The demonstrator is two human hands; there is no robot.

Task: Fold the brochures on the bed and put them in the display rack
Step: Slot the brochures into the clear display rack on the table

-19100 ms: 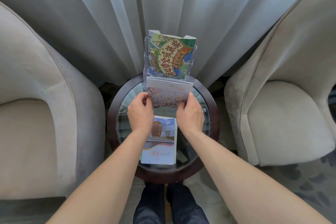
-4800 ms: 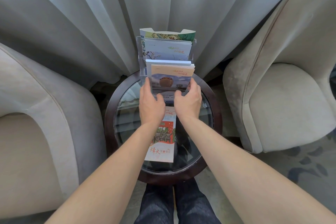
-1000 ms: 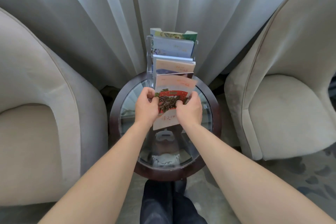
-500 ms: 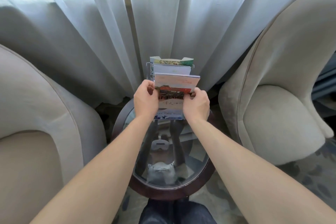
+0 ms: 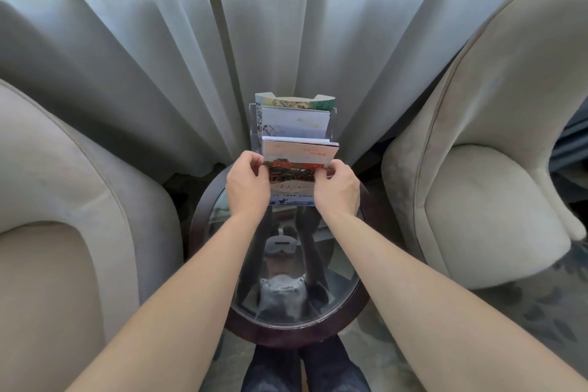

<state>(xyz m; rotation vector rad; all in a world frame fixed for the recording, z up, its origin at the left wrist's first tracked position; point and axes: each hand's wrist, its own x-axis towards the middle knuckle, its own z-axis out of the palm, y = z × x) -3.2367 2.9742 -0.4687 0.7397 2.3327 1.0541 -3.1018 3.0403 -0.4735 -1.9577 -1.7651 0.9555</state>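
A clear tiered display rack stands at the far edge of a round glass table. Its back tiers hold a green-patterned brochure and a pale blue brochure. At the front tier sits a folded brochure with a red picture. My left hand grips its left edge and my right hand grips its right edge. The brochure's lower part is down in front of the rack. Another brochure's top edge shows just behind it.
A beige armchair stands to the left and another beige armchair to the right of the table. Grey sheer curtains hang right behind the rack. The glass top reflects a person. My legs are at the table's near rim.
Both hands have carried the red-picture brochure from above the table up to the rack's front tier. The camera has tilted upward, showing more curtain.
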